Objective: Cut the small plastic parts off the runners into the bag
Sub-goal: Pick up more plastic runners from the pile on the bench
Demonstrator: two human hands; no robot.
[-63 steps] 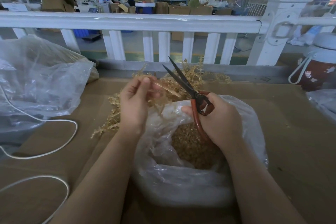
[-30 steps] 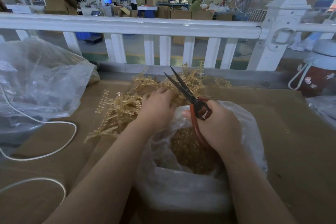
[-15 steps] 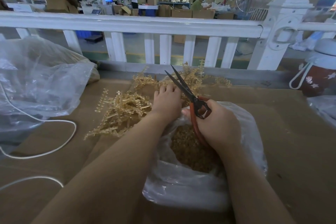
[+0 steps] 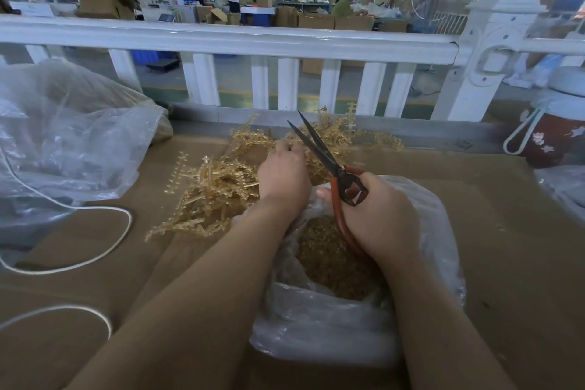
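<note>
Brown cardboard top [image 4: 493, 231], left hand [image 4: 285, 174] curled into spiky amber runners [image 4: 215, 187], right hand [image 4: 376, 215] gripping red-handled scissors [image 4: 329, 161] with blades apart, crinkly clear bag [image 4: 316, 326] of parts [image 4: 332, 260]

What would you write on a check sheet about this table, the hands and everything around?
Surface: brown cardboard table top.
Job's things: pile of amber runners; open clear bag holding cut parts; red-handled scissors, blades apart.
Clutter: big crumpled plastic bag at left; red jug at right.
Hands: left hand reaches into the runners; right hand grips the scissors.
Cables: white cord looping at left.
Surroundings: white railing; beyond it boxes, a monitor, a fan and people working.
</note>
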